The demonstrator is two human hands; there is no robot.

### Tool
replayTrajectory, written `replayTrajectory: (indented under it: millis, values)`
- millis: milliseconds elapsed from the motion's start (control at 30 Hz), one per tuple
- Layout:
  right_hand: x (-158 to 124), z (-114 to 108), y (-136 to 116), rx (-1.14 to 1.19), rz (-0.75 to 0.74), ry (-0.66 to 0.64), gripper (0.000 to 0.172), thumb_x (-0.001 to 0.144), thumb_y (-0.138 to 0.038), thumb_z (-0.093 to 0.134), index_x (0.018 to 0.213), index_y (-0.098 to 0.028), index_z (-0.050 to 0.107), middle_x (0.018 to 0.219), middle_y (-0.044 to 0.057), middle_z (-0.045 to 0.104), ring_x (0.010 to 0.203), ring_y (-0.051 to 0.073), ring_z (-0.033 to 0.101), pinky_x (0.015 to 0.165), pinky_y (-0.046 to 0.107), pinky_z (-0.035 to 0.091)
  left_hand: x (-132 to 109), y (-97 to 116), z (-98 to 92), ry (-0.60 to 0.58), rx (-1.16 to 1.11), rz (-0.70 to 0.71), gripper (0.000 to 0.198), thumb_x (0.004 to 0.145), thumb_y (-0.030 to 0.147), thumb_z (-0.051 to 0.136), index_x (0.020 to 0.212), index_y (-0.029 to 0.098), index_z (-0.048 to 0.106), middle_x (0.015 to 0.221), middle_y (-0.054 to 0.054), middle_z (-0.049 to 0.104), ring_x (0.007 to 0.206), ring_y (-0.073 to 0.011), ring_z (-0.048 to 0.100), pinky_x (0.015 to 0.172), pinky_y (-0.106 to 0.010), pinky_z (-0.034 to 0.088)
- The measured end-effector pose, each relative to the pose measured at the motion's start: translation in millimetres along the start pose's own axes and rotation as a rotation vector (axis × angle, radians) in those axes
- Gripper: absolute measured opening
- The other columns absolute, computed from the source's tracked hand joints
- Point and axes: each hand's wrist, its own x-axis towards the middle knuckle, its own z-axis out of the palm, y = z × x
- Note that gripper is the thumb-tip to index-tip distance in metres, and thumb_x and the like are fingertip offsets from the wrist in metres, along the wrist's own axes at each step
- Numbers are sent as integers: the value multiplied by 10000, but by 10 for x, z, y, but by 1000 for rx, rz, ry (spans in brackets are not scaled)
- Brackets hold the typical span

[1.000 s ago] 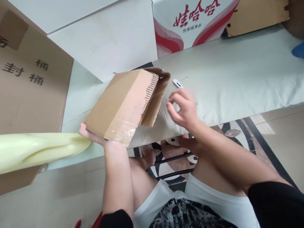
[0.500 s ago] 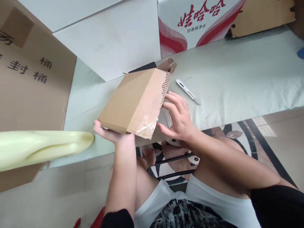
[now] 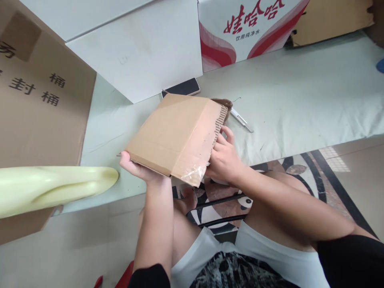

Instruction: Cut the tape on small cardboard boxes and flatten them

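A brown cardboard box (image 3: 168, 134) is held tilted above the cloth-covered table, its torn flap edge with corrugation and clear tape facing right. My left hand (image 3: 142, 170) grips its near left edge, the thumb showing at the corner and the other fingers hidden beneath. At the open right side, my right hand (image 3: 223, 156) has its fingers bent and reaching in behind the flap; the fingertips are partly hidden, so what they touch cannot be seen. Just beyond the box lies a white utility knife (image 3: 241, 120), partly covered by it. A dark phone-like slab (image 3: 183, 87) rests behind the box.
White cartons (image 3: 135, 52) and a red-and-white water carton (image 3: 246, 32) line the back. A big brown carton (image 3: 39, 100) stands at left, with a pale yellow smooth object (image 3: 60, 188) before it. Flattened cardboard (image 3: 333, 20) lies at far right. The table's front edge runs above my knees.
The box has shifted right and toward me, uncovering more of the dark slab and covering part of the knife. My right hand's spread fingers have curled in behind the flap.
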Motion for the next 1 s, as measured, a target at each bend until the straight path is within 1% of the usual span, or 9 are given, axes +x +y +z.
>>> replayTrajectory:
  millis: [167, 333, 500, 567, 633, 700, 767, 867, 1000]
  values:
    - [40, -67, -76, 35, -102, 4, 158, 989, -391, 597, 876, -291, 646, 813, 3, 676, 882, 212, 585, 993, 435, 407, 30, 67, 0, 68, -20, 5, 420, 820, 611, 446, 841, 214, 580, 974, -104, 669, 1021, -318, 655, 805, -390, 507]
    - [63, -154, -192, 288, -436, -113, 404, 1024, -499, 459, 778, -237, 642, 666, 1, 641, 689, 164, 564, 730, 339, 437, -6, 233, 10, 81, -74, -45, 312, 795, 543, 474, 710, 243, 459, 756, -32, 581, 774, -240, 611, 691, -375, 516]
    - [82, -288, -107, 282, -317, 32, 453, 1021, -394, 445, 601, -245, 525, 500, -21, 499, 491, 139, 450, 505, 326, 357, -53, 355, -9, -2, -33, -123, 405, 770, 679, 487, 762, 279, 554, 815, -63, 658, 954, -347, 689, 727, -477, 594]
    - [105, -319, 15, 206, -148, 103, 295, 988, -320, 472, 774, -253, 663, 651, 13, 664, 633, 172, 602, 593, 343, 475, -61, 360, -44, -91, -36, -137, 537, 685, 781, 575, 919, 304, 649, 955, -79, 722, 1096, -399, 682, 760, -504, 613]
    - [122, -309, 142, 151, 14, 70, 269, 968, -330, 505, 1102, -250, 724, 1068, 79, 788, 1034, 257, 707, 862, 444, 569, -61, 346, -100, -161, -52, -165, 671, 650, 816, 631, 1096, 316, 685, 1095, -98, 748, 1177, -423, 660, 771, -509, 617]
    - [127, -262, 235, 133, 116, -92, 467, 975, -420, 518, 1400, -260, 624, 1492, 99, 634, 1418, 349, 536, 1101, 584, 482, -52, 318, -165, -191, -92, -219, 758, 660, 824, 640, 1219, 314, 677, 1201, -118, 743, 1186, -426, 653, 756, -498, 614]
    - [129, -203, 275, 134, 180, -322, 606, 998, -506, 481, 1565, -292, 477, 1676, 69, 428, 1557, 390, 364, 1180, 652, 393, -31, 282, -221, -202, -150, -246, 813, 667, 829, 635, 1290, 307, 657, 1254, -128, 733, 1140, -409, 667, 740, -476, 609]
    - [151, -134, 248, 127, 227, -605, 660, 1034, -548, 399, 1648, -314, 340, 1744, 40, 273, 1613, 403, 242, 1241, 673, 294, 4, 235, -261, -208, -249, -160, 810, 681, 816, 625, 1327, 329, 631, 1250, -96, 738, 1108, -366, 680, 799, -448, 600]
    - [186, -81, 180, 99, 266, -763, 677, 1049, -567, 351, 1674, -325, 262, 1767, 20, 184, 1644, 400, 109, 1273, 712, 181, 23, 239, -255, -184, -261, -33, 625, 784, 649, 586, 1330, 345, 603, 1265, -57, 737, 1320, -343, 608, 933, -407, 573]
